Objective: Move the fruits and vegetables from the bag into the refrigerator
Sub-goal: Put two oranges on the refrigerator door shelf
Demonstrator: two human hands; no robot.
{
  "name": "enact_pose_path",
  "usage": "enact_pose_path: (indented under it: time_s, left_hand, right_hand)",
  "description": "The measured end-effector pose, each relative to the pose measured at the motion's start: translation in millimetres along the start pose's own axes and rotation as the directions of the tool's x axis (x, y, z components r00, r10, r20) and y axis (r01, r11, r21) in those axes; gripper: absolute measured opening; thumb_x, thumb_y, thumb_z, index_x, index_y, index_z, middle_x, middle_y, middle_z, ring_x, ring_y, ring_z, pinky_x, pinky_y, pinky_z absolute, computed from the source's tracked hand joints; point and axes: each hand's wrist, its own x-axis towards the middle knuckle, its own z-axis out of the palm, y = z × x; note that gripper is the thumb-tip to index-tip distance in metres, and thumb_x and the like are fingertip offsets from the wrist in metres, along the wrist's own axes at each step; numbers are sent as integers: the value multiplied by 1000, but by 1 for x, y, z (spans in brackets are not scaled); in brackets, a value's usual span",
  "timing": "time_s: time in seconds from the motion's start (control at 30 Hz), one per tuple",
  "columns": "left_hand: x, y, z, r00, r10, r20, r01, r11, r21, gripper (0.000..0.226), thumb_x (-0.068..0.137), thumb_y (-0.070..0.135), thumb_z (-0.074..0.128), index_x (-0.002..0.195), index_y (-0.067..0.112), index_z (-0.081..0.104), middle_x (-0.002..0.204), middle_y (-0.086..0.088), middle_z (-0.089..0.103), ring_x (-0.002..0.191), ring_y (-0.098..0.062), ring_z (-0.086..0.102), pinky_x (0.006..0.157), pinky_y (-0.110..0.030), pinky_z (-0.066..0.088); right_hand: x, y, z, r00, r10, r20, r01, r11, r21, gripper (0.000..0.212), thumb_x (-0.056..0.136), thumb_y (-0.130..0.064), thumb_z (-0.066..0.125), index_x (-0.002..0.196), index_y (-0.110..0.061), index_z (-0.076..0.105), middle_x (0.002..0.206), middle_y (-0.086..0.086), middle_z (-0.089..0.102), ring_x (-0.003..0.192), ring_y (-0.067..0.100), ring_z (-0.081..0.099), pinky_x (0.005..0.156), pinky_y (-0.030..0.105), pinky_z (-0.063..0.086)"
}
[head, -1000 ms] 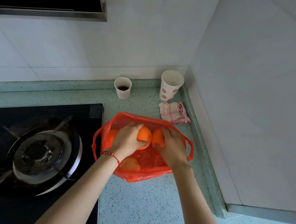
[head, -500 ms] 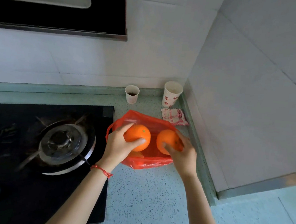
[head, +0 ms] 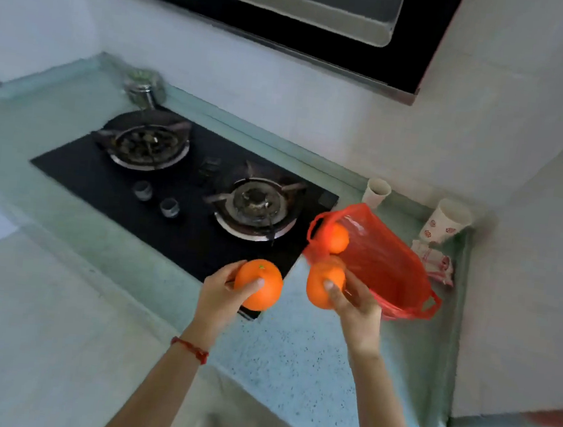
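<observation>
My left hand (head: 219, 291) grips one orange (head: 261, 285) above the counter's front, near the stove corner. A second orange (head: 321, 286) is held by my right hand (head: 355, 306), just in front of the red plastic bag (head: 385, 261). The bag lies open on the green speckled counter (head: 293, 362) by the corner wall. Another orange (head: 337, 238) shows inside the bag at its left opening. The refrigerator is not in view.
A black two-burner gas stove (head: 186, 183) sits left of the bag. Two paper cups (head: 376, 191) (head: 446, 220) and a folded red-checked cloth (head: 437, 262) stand behind the bag at the wall. A range hood (head: 292, 14) hangs overhead. A jar (head: 144, 90) stands far left.
Both hands have lifted their oranges out of the bag and drawn them back toward me. The camera has swung left, showing the whole stove.
</observation>
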Motion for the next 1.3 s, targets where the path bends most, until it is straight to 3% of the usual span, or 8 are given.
enact_pose_path:
  time_s: [0.07,0.13,0.3,0.5,0.63,0.8,1.1,1.3]
  left_hand:
    - [-23,-9,-28,992,-20,-123,23,1000,16,77,50,57,63,114,16,61,102,1,61,90,-15,57,70,-20,41]
    - [-48,-20,-57,968,-50,-247,39,998,-49,81,44,60,61,111,16,63,100,-4,64,86,-18,58,68,-25,44]
    - [-116,-59,-132,851,-171,-496,50,968,-248,72,41,56,67,103,19,64,95,-9,67,85,-25,63,78,-50,54]
    - [-222,-107,-221,656,-307,-689,47,928,-370,75,44,49,72,111,16,63,103,-7,65,91,-21,63,81,-46,54]
    - [-305,-145,-279,498,-360,-789,15,913,-407,50,67,28,78,113,18,60,107,-7,64,92,-21,62,81,-43,54]
    - [-408,-185,-342,321,-399,-859,-17,904,-427,48,75,23,73,119,17,57,110,-5,61,96,-23,60,83,-44,54]
    - [-546,-239,-418,51,-487,-872,-94,867,-490,63,63,37,75,120,14,58,110,-8,63,94,-22,62,79,-44,55]
    - [-579,-270,-479,-82,-513,-854,-145,854,-499,49,73,22,76,118,12,59,109,-10,63,92,-22,62,77,-40,55]
  right_hand:
    - [-15,0,22,996,6,89,-4,1000,-17,43,77,-15,73,117,-10,60,106,4,66,101,18,61,91,36,48]
    - [-31,0,48,982,24,188,-17,999,-40,46,76,-18,74,119,-13,60,108,3,65,103,18,60,92,37,48]
    - [-83,-7,119,903,18,429,20,996,-85,49,77,-17,73,123,-16,57,111,2,61,101,18,58,86,35,48]
    - [-184,-4,212,689,-11,724,93,993,-73,38,78,-13,71,114,-15,60,103,-1,63,89,11,60,63,10,47]
    - [-273,6,275,544,-2,839,103,993,-64,41,75,-6,73,115,-9,62,108,9,65,87,13,60,65,13,52]
    - [-390,12,332,369,30,929,105,992,-74,47,73,-10,75,117,-13,60,108,4,63,99,20,60,89,41,51]
    - [-558,22,416,44,61,997,177,982,-68,35,76,-13,74,106,-23,61,105,-2,64,97,16,60,88,38,51]
    - [-629,24,485,-90,90,992,175,982,-74,36,76,-12,73,110,-19,60,99,-6,62,97,16,60,89,38,50]
